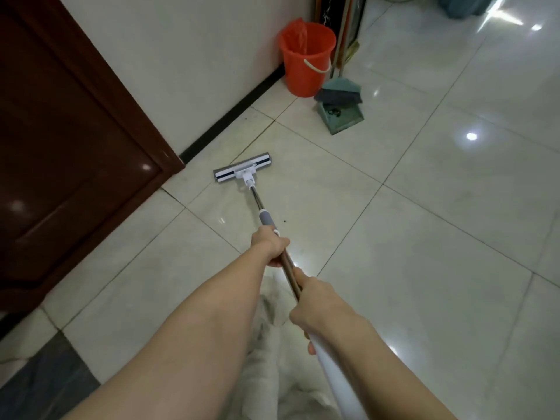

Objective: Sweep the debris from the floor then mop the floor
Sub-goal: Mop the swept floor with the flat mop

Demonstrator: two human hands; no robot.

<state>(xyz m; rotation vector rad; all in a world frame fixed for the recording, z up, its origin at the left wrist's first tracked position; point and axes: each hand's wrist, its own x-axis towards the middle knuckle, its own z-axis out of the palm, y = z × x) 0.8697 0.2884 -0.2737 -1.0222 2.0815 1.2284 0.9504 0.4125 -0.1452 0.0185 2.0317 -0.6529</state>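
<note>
Surroundings: a dark brown door (69,140) stands at the left, next to a white wall (181,56) with a black baseboard (230,116). A red bucket (304,62) stands against the wall at the far end. Just beside it, a teal dustpan (341,118) rests on the floor (424,237) with a broom (338,92) set upright in it. The floor is glossy pale tile. A small dark speck (284,221) lies to the right of the shaft.

Mop (242,171): the flat head lies on the tile near the door corner and baseboard, well apart from the bucket. The head is a grey pad under a white plate with dark strips. A white joint connects to a metal shaft, a grey collar, a brown section, then a white upper section.

Grip: the left hand (269,245) holds the shaft below the collar, fingers (275,263) curled round it. The right hand (315,307) grips higher up, where brown meets white.
</note>
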